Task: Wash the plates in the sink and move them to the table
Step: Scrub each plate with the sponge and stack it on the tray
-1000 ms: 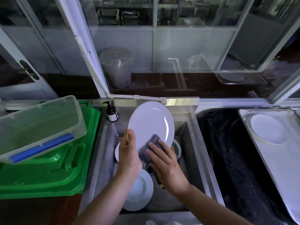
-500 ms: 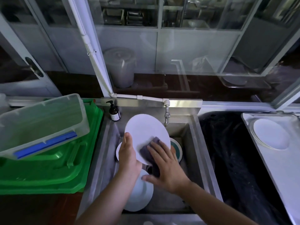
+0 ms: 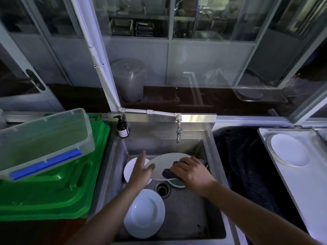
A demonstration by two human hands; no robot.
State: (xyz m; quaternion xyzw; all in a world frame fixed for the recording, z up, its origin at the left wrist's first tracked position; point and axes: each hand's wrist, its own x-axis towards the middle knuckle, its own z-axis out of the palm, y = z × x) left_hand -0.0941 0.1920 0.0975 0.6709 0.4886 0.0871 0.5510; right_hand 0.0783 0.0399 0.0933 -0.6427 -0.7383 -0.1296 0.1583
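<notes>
The person's left hand (image 3: 141, 171) holds the left rim of a white plate (image 3: 161, 165) over the steel sink (image 3: 215, 200), thumb hooked onto the plate's upper face and the remaining fingers stretched out straight toward twelve o'clock. The plate lies nearly flat, tilted a little, above the drain (image 3: 162, 189). The right hand (image 3: 192, 171) presses a dark cloth (image 3: 168, 172) down on the plate's right half, fingers curled over the cloth.

Below the held plate, at its nine o'clock, another white plate (image 3: 128, 171) leans near the sink's left wall, partly covered by the left hand. At six o'clock from the drain a deep white plate (image 3: 144, 213) rests on the sink floor. A green-rimmed dish (image 3: 177, 183) peeks out from under the held plate, just at three o'clock of the drain.

A tap (image 3: 179, 131) hangs from the back wall at twelve o'clock, with a dark pump bottle (image 3: 122, 129) on the ledge to its left. At nine o'clock of the sink a clear plastic box (image 3: 44, 140) sits tilted on a green crate lid (image 3: 53, 191). At three o'clock, on a pale tray (image 3: 309, 183) across the worktop, a stack of white plates (image 3: 289, 150) lies flat.
</notes>
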